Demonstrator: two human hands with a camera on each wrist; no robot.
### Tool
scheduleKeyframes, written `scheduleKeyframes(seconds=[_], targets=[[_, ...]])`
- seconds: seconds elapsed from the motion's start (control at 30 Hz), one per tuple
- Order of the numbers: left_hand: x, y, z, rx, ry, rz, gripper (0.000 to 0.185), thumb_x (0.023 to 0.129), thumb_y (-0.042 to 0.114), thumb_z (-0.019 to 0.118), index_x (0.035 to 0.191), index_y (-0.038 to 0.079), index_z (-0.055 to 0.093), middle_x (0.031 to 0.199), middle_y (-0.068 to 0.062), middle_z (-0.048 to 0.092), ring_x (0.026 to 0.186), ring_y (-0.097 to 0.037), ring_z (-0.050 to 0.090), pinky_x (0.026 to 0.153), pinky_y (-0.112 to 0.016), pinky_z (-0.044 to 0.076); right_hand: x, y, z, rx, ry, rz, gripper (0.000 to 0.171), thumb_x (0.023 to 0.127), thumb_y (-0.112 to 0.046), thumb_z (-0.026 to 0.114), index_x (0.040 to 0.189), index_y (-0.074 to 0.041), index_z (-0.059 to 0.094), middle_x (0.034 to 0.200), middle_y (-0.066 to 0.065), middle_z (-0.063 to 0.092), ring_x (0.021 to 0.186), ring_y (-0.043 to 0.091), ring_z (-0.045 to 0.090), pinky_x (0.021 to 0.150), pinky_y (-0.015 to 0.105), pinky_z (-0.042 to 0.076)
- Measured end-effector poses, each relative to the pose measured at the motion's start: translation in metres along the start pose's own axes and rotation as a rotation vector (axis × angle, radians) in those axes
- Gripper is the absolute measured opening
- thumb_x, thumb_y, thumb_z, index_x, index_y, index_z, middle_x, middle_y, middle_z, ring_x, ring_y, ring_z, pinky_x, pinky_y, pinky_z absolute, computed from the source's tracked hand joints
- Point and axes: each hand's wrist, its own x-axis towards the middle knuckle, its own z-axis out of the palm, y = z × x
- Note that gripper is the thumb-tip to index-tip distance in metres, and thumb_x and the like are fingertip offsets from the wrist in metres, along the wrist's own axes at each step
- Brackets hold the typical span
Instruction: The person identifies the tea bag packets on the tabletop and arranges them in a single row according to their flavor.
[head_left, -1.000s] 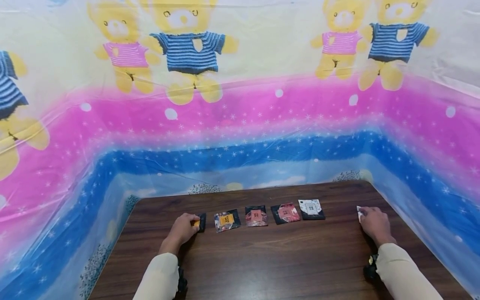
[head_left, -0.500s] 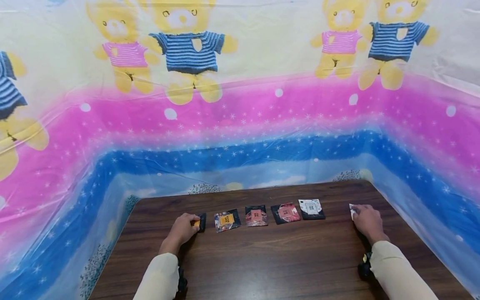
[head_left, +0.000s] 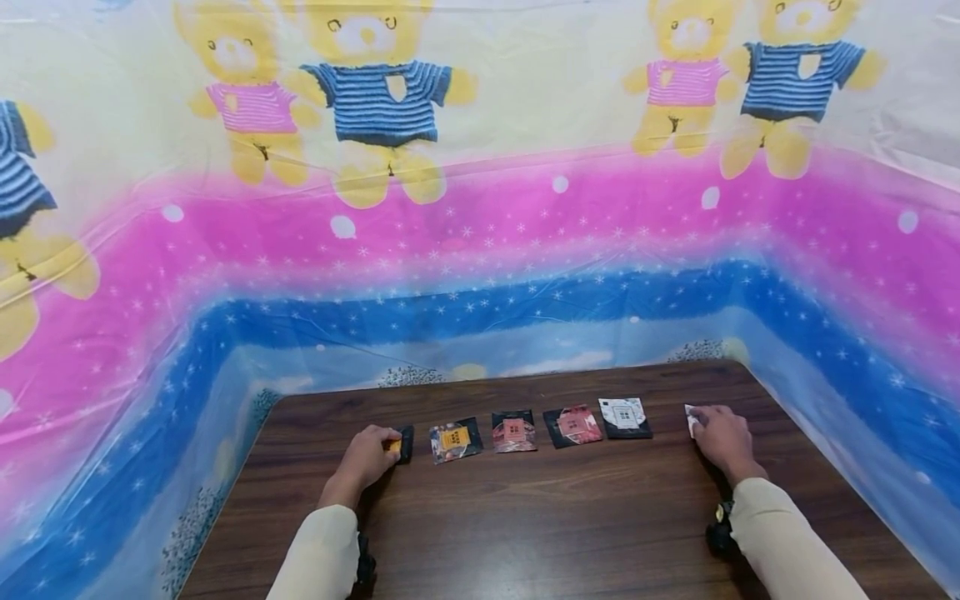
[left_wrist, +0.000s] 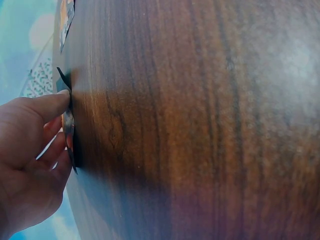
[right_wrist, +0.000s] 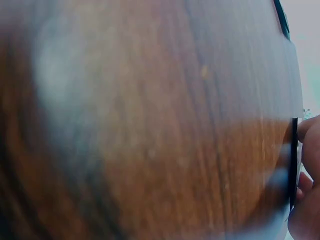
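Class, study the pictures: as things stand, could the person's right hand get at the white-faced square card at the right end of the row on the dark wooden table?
Probably yes. The right hand rests on the dark wooden table just right of the white-faced square card, with only bare wood between them. That hand already presses a small white card, which might hamper it.

Both forearms, in pale cream sleeves, reached up from the six o'clock edge of the head view, each with a dark band at the wrist. The left hand (head_left: 365, 457) lay palm down at about seven o'clock, knuckles raised, its fingers (left_wrist: 47, 106) curled toward one o'clock and pressed close together; in the left wrist view the thumb lay beneath them. The right hand (head_left: 718, 435) sat at about four o'clock, well apart from the left, palm down, its forearm slanting toward eleven o'clock. Its fingers (right_wrist: 309, 131) were bent, only their tips showing at the right wrist view's three o'clock edge.
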Motion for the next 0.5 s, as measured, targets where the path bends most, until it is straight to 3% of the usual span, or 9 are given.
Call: scheduleKeyframes(seconds=[0.5], targets=[[0.001,0.000,-0.001,-0.020,-0.014,-0.008,0.033,0.096,0.005,0.067,0.128,0.002,0.069,0.134,-0.024,0.058,0.121,-0.044,0.056,0.099,-0.057,0.050,0.010,-0.021,0.010,0.052,-0.055,0.029,0.039,0.102,-0.017,0.051,0.136,0.001,0.061,0.143,0.037,0.045,0.128,0.061,0.039,0.105,0.072,0.033]])
